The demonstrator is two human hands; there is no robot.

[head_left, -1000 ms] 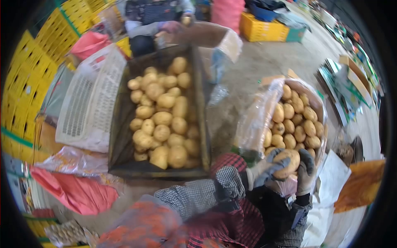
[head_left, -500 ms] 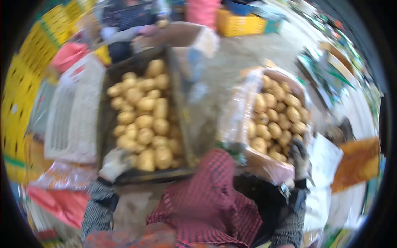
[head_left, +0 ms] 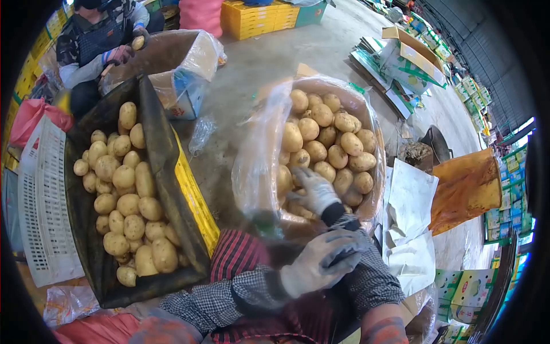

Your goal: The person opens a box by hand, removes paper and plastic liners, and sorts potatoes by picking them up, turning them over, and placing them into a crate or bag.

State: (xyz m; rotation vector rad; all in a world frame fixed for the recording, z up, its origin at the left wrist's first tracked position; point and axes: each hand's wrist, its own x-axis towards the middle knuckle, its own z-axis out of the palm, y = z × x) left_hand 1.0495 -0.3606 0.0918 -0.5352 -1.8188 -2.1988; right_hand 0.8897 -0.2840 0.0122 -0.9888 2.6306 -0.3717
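Observation:
My right hand (head_left: 315,193), in a pale glove, reaches into a plastic-lined cardboard box (head_left: 366,109) of potatoes (head_left: 336,156). Its fingers are spread against the potatoes at the near left of the box. My left hand (head_left: 323,261), gloved with a grey coating on the fingers, is crossed over my right forearm. Its fingers are loosely bent, with a gap to the thumb and no potato visible between them. On the left, a tilted black-lined crate (head_left: 197,252) holds more potatoes (head_left: 123,195).
A white perforated crate (head_left: 48,200) stands left of the dark one. Across from me, a person (head_left: 91,40) holds a potato beside another lined box (head_left: 183,54). White paper (head_left: 409,200) and a brown stained sheet (head_left: 467,189) are at the right. Flattened cartons (head_left: 378,71) lie farther back.
My left hand has left the dark crate and crossed to the right over my other arm. My right hand has moved from the box's right edge onto the potatoes. The view has turned right.

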